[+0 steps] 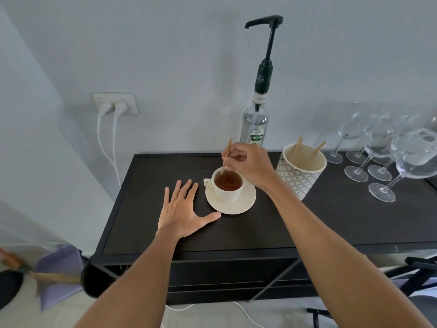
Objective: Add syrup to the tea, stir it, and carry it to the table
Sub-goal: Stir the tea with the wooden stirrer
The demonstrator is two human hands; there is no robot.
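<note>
A cream cup of brown tea [228, 185] stands on a cream saucer [246, 204] on the dark cabinet top [146, 185]. My right hand [250, 166] hovers just above and behind the cup, pinching a thin wooden stirrer [226, 157] whose lower end dips into the tea. My left hand [182, 209] lies flat on the cabinet top, fingers spread, its thumb tip nearly touching the saucer's left rim. A clear syrup bottle [255, 124] with a tall black pump stands against the wall behind the cup.
A patterned beaker [300, 176] holding two wooden stirrers stands right of the cup. Several stemmed glasses [383, 157] crowd the right side. Two white plugs sit in a wall socket [115, 106] at the left. A purple dustpan [59, 273] lies on the floor.
</note>
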